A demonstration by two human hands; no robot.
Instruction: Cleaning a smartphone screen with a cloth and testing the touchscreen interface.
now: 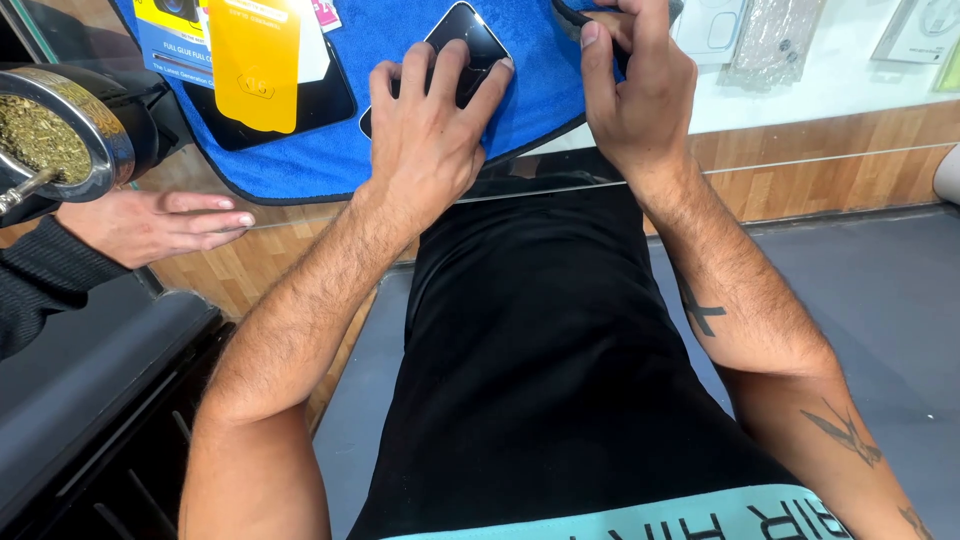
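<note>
A co-worker's hand (165, 222) in a dark sleeve lies flat at the worktop's (830, 140) near edge, beside a metal cup of green herb (45, 135). Farther on, the left hand (430, 130) lies spread, fingers apart, pressing a black phone (468, 45) onto a blue cloth (380, 60). The right hand (635, 85) is curled together on a dark object at the cloth's far edge, possibly a case; it is mostly hidden. A yellow packet (255, 65) lies on the cloth, left of the phone.
</note>
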